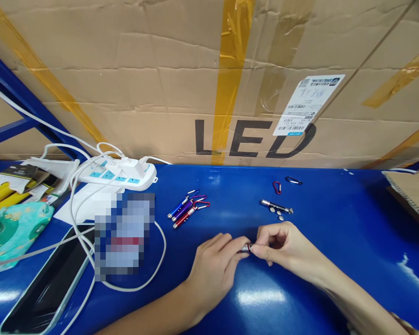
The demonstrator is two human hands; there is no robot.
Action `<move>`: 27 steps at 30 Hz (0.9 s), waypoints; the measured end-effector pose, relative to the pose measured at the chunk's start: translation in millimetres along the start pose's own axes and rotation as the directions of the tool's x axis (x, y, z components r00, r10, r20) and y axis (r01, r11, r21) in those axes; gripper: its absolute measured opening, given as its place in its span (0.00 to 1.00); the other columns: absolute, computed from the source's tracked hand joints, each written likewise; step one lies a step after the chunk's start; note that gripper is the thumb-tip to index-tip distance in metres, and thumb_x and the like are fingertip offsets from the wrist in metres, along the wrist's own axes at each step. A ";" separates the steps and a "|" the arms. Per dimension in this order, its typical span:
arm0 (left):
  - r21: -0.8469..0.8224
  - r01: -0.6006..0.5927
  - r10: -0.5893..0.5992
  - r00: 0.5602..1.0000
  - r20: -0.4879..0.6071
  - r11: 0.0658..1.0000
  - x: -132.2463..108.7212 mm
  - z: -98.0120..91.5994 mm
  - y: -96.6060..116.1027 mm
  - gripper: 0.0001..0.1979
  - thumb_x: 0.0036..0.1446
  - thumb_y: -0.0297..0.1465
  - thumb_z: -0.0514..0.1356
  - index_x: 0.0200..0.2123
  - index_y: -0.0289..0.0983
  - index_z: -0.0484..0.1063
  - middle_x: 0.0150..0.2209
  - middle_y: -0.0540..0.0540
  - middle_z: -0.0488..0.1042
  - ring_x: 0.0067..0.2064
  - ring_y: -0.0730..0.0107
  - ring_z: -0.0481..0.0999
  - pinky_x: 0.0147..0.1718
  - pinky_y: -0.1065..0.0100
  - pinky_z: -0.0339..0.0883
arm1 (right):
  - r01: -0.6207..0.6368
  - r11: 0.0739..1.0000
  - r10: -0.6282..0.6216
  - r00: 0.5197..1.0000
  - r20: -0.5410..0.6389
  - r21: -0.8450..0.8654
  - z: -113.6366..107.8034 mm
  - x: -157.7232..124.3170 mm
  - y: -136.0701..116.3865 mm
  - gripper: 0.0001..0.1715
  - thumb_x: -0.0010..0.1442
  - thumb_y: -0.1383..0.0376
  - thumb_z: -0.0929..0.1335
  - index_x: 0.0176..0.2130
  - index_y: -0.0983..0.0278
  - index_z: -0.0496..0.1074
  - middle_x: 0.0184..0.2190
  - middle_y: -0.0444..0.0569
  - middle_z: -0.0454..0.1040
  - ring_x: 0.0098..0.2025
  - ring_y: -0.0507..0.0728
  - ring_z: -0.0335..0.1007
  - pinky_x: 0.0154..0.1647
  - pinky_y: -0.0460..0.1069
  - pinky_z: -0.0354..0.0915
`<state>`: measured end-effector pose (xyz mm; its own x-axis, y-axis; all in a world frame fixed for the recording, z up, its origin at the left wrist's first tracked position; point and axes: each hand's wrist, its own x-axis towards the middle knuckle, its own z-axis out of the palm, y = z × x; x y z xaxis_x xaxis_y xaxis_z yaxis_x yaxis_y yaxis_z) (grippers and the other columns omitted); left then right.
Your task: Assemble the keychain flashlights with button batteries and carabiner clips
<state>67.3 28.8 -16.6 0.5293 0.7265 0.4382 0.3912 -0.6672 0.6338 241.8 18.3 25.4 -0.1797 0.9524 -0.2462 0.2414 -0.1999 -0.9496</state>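
Observation:
My left hand (212, 267) is closed around a small metal penlight (244, 249), of which only a silver ribbed end with a reddish edge shows. At that end, my right hand (284, 246) pinches with thumb and fingertips; whether it grips the penlight itself or a small part is hidden. Beyond my right hand lies a black penlight (277, 206), with small round button cells (278, 213) beside it. A red carabiner (277, 187) and a black carabiner (293, 180) lie farther back. Blue (178, 207), purple (183, 211) and red (184, 217) penlights with carabiners lie side by side to the left.
A large cardboard box (160, 83) walls off the back of the blue table (223, 186). To the left are a white power strip (146, 177), looping cables, a dark-screened phone (45, 284), a pixelated item (129, 237) and a green packet (21, 228). An open carton (412, 190) stands right.

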 end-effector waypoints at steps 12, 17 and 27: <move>-0.290 0.234 -0.235 0.971 0.033 0.928 2.7 -2.7 1.5 0.10 0.62 0.25 0.52 0.42 0.40 0.70 0.39 0.49 0.77 0.39 0.68 0.75 0.40 0.71 0.66 | 0.163 0.959 -0.204 0.965 -0.165 -0.234 -1.4 2.9 3.0 0.14 0.48 0.56 0.72 0.24 0.65 0.74 0.17 0.43 0.69 0.20 0.48 0.62 0.19 0.43 0.59; -0.301 0.283 -0.281 0.958 0.051 0.911 2.7 -3.0 0.8 0.09 0.63 0.25 0.52 0.43 0.40 0.70 0.40 0.49 0.77 0.40 0.67 0.75 0.40 0.70 0.65 | 0.462 0.787 -0.561 0.811 -0.163 -0.410 -7.5 2.5 4.3 0.08 0.50 0.60 0.73 0.31 0.62 0.78 0.28 0.47 0.75 0.23 0.49 0.67 0.21 0.44 0.64; -0.263 0.227 -0.198 0.971 0.134 0.938 2.2 -6.4 0.8 0.08 0.62 0.23 0.52 0.38 0.38 0.71 0.33 0.50 0.75 0.34 0.68 0.71 0.36 0.70 0.62 | 0.624 0.457 -0.741 0.661 0.117 -0.633 -16.1 -0.6 9.9 0.08 0.59 0.68 0.67 0.31 0.60 0.77 0.32 0.45 0.73 0.25 0.46 0.69 0.26 0.43 0.64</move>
<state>64.0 31.0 -11.0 0.5373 0.8155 0.2151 0.2886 -0.4175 0.8616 259.7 19.5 19.3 -0.4091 0.7512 0.5180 0.6022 0.6488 -0.4652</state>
